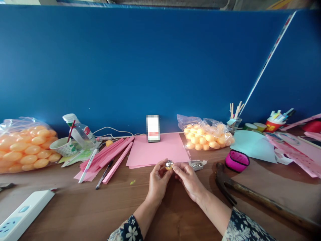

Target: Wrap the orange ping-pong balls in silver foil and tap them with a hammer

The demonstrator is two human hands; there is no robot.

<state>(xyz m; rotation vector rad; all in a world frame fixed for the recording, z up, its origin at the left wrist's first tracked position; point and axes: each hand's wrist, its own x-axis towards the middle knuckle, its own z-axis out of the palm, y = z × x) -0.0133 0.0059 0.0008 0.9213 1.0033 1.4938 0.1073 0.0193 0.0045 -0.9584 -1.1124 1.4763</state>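
Over the middle of the table I hold a small shiny silver ball (169,164), its underside looking yellowish. The thumb and fingers of my left hand (159,177) are closed around its left side. At the ball's right edge, the fingertips of my right hand (187,177) are pinched together against it; whether something smaller is between them is too small to tell. Just beyond my right hand lies a small clear packet of silvery pieces (198,165). Behind both hands are pink paper sheets (157,152) lying flat.
A phone (153,129) stands upright on the pink sheets. Bags of orange balls (27,147) (207,135) sit on both sides. A hammer (260,197) and a magenta pouch (237,161) lie right. Pink strips (107,155), a paper cup (62,147) and a power strip (26,212) are left.
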